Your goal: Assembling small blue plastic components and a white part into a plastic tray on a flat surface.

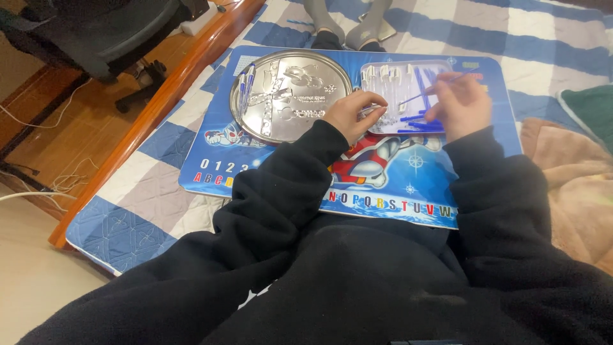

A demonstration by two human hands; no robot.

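across a quilted blue-and-white checked bed (447, 29), edged on the left by a glossy wooden rail (159, 102) with bare floor beyond, lay a flat blue cartoon board (396, 185), its near edge over the person's black-clad lap. open quilt showed past the board's left edge; a tan blanket (562, 172) crowded its right. on the board sat a round shiny metal tray (281, 128) holding pens along its left rim, and just right of it a clear rectangular plastic tray (377, 70) of thin blue rods and pale caps. left hand (354, 115) rested on that tray's near-left corner, fingers curled, pinching a small piece too small to tell. right hand (460, 102), above the tray's right side, pinched a slim blue rod (431, 91).
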